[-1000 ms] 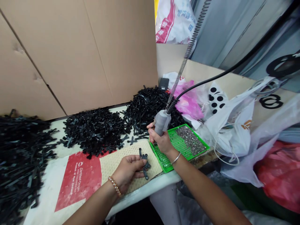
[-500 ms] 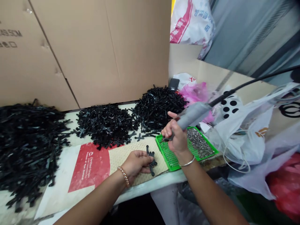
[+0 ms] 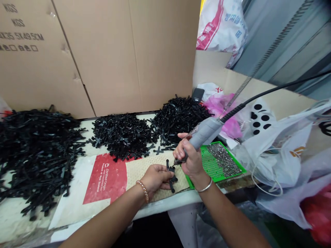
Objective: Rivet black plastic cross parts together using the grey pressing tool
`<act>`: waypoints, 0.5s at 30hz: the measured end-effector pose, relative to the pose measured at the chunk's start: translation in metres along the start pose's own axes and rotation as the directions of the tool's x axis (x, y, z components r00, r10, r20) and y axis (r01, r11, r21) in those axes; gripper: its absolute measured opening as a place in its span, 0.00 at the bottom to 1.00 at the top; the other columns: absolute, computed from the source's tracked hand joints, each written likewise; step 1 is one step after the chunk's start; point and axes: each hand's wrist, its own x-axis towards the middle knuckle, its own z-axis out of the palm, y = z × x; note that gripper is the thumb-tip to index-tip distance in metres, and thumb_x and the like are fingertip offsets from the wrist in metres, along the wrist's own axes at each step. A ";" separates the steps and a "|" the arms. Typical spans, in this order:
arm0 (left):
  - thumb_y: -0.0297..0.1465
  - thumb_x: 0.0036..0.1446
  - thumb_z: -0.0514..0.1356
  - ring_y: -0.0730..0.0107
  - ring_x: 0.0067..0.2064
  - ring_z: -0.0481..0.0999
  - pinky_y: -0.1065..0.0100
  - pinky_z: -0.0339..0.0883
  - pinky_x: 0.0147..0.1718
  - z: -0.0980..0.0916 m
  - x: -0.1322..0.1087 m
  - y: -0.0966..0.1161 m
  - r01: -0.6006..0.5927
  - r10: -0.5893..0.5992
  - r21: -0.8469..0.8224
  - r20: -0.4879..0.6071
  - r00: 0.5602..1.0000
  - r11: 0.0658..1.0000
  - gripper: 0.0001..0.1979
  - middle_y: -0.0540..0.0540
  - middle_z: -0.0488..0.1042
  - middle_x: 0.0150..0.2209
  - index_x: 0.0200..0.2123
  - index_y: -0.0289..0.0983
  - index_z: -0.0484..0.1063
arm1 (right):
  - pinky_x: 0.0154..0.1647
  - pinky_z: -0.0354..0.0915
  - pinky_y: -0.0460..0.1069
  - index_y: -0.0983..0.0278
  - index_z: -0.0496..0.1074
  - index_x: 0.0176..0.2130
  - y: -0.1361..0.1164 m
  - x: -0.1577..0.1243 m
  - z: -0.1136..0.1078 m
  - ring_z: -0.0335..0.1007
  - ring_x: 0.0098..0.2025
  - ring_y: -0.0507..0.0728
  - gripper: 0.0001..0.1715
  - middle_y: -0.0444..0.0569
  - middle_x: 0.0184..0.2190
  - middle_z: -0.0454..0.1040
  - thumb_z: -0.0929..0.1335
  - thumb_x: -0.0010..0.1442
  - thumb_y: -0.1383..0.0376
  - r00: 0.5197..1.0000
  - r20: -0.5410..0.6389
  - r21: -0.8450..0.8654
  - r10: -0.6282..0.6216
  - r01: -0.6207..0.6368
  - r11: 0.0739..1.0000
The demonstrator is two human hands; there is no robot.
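My left hand [image 3: 157,179] pinches a small black plastic part [image 3: 172,179] with several round-ended arms, over a beige textured mat [image 3: 138,165]. Wrapped round a grey electric screwdriver [image 3: 203,135], my right hand [image 3: 190,156] tilts its tip down to the left. That tip meets or nearly touches the upper part of the black piece; I cannot tell which. Right of my right hand lies a green tray [image 3: 219,177] with a grid of holes, its far side heaped with small metal screws [image 3: 224,159].
Behind the mat lie black-part heaps: left [image 3: 36,148], middle [image 3: 122,134] and right [image 3: 181,117]. A large cardboard box [image 3: 160,55] stands at the back. A black cable [image 3: 274,91] and a coil spring [image 3: 266,57] run from the screwdriver. Plastic bags [image 3: 271,151] crowd the right.
My right hand has brought the screwdriver from over the green tray leftward to the black part in my left hand. The view has shifted slightly left.
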 end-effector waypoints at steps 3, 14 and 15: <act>0.30 0.41 0.71 0.73 0.25 0.72 0.70 0.72 0.25 0.000 0.000 0.000 0.001 -0.001 -0.003 0.007 1.000 1.000 0.14 0.47 0.72 0.24 0.23 0.32 0.68 | 0.19 0.54 0.44 0.62 0.69 0.39 0.002 -0.001 0.001 0.47 0.15 0.48 0.14 0.34 0.13 0.55 0.71 0.55 0.58 1.000 0.008 0.006 0.003 -0.003 1.000; 0.33 0.39 0.72 0.72 0.26 0.72 0.69 0.72 0.25 -0.002 0.002 -0.003 -0.008 0.008 0.003 0.010 1.000 1.000 0.17 0.47 0.72 0.24 0.24 0.32 0.68 | 0.19 0.55 0.44 0.63 0.70 0.39 0.004 -0.002 0.001 0.48 0.15 0.48 0.13 0.35 0.14 0.56 0.71 0.56 0.58 0.999 0.026 0.014 -0.019 0.018 1.000; 0.33 0.39 0.72 0.72 0.27 0.72 0.69 0.72 0.26 -0.002 0.002 -0.003 -0.008 0.008 0.001 0.012 1.000 1.000 0.17 0.48 0.72 0.24 0.25 0.32 0.68 | 0.19 0.55 0.44 0.63 0.70 0.39 0.003 -0.001 0.000 0.48 0.15 0.48 0.14 0.35 0.14 0.56 0.71 0.56 0.58 1.000 0.024 0.006 -0.017 0.017 1.000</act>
